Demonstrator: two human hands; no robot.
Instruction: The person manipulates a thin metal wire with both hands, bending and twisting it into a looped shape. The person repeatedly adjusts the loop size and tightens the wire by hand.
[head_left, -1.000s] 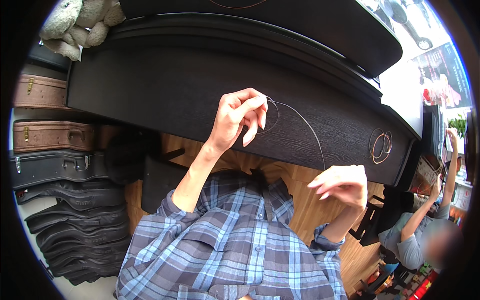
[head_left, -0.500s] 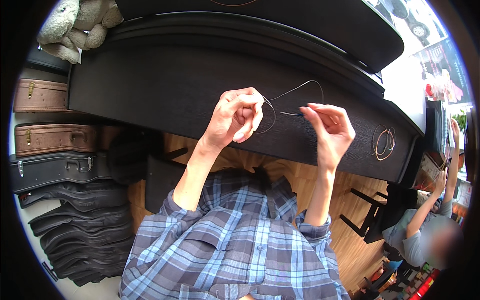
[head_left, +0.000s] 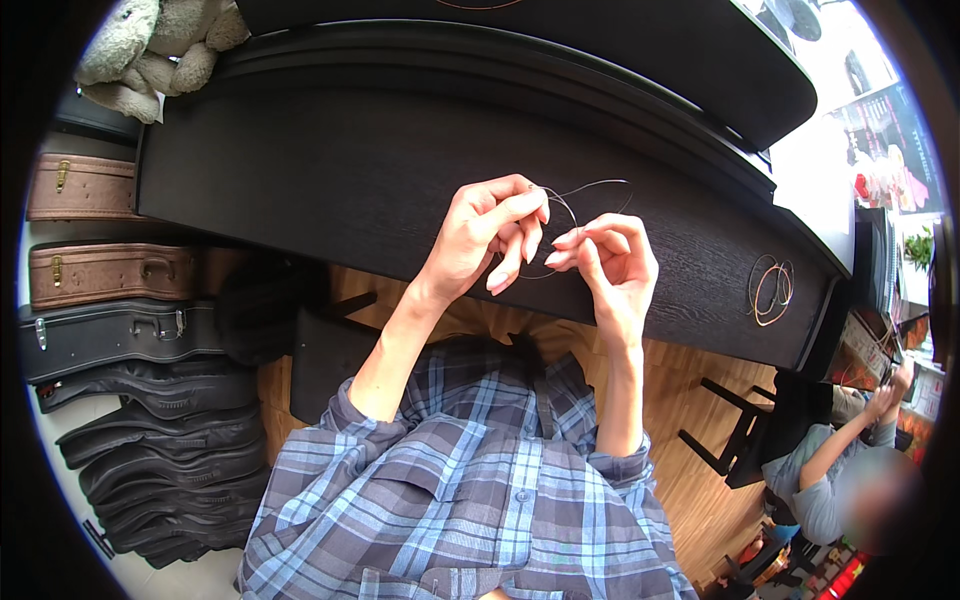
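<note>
A thin metal instrument string [head_left: 572, 205] is curled in a loose loop between my two hands, above a dark wooden lid. My left hand [head_left: 487, 232] pinches the loop between thumb and forefinger, its other fingers half curled. Close beside it on the right, my right hand [head_left: 617, 262] has thumb and fingertips pressed together on the string at the loop's right side. One free end sticks out to the right above my right hand. The fingertips cover the exact spots where the string is gripped.
A coil of copper and dark strings [head_left: 770, 290] lies on the right part of the black piano-like lid [head_left: 330, 170]. Brown and black instrument cases [head_left: 110, 275] are stacked at left, below a plush toy [head_left: 165, 55]. A co-worker [head_left: 830, 470] sits at right, near a black stool [head_left: 735, 430].
My right hand has moved left and down to the loop beside my left hand, and the string's wide arc has shrunk. My left hand has shifted slightly right. The co-worker's raised hand has come down.
</note>
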